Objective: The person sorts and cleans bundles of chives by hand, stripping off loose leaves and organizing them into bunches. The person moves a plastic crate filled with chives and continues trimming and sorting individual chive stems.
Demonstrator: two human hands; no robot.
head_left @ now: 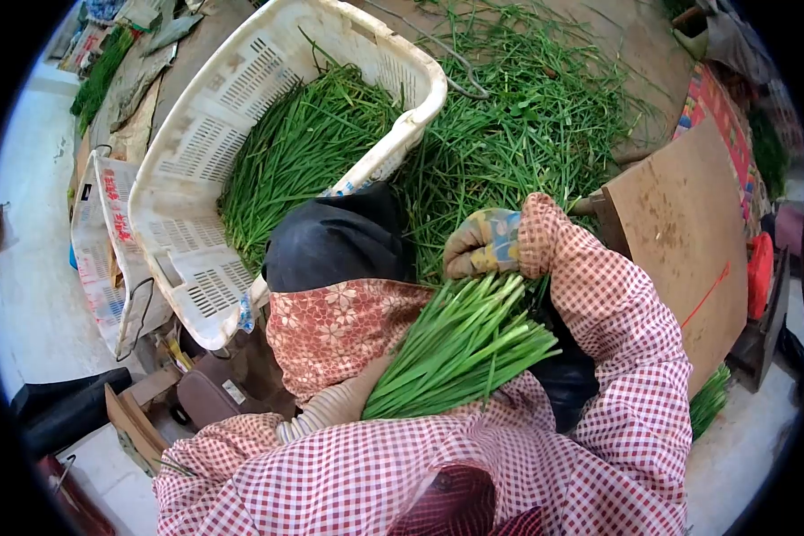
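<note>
A thick bunch of green chives (460, 344) lies slantwise across my lap, its pale cut ends toward the upper right. My left hand (353, 393), in a beige glove with a ribbed cuff, is wrapped round the bunch's lower left; its fingers are mostly hidden beneath the leaves. Just above the pale ends is my right hand (484, 246), in a dirty glove with a yellow and blue patch. Its fingers are curled down, and what they hold, if anything, is hidden. Under the bunch, a brown flowered cloth (344, 330) covers my leg above the dark knee (339, 237).
A white slatted plastic basket (183, 192) leans at the left, with more chives (308, 147) inside. Loose green leaves (527, 116) are heaped on the floor ahead. A brown board (679, 232) stands at my right. Boxes and a purple-brown seat (212, 389) are at the lower left.
</note>
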